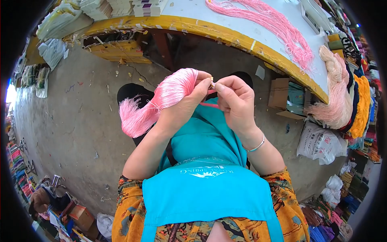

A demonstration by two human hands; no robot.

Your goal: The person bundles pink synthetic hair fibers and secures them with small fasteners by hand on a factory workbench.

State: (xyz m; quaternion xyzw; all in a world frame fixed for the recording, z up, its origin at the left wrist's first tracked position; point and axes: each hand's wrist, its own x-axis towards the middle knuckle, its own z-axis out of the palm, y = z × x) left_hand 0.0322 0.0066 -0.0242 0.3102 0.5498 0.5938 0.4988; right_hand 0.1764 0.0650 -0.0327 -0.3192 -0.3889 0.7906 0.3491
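Observation:
A thick bundle of glossy pink thread [174, 89] lies over my left hand [183, 107], its loose fringed end hanging out to the left. The thumb and fingers of that hand pinch a small whitish and gold piece [212, 82] at the bundle's right end. My right hand [237, 101] meets it there, thumb and forefinger closed on the same small piece. A pink strand runs between the two hands, above the turquoise apron [207, 197]. The piece is too small to make out clearly.
Ahead is a white table with a yellow edge [181, 25], bearing a long pink skein [278, 24] and stacked cards [149, 7]. Orange yarn [360, 107] and pale pink yarn [336, 80] hang at the right, above a white sack [320, 141]. An open carton [280, 94] stands below the table.

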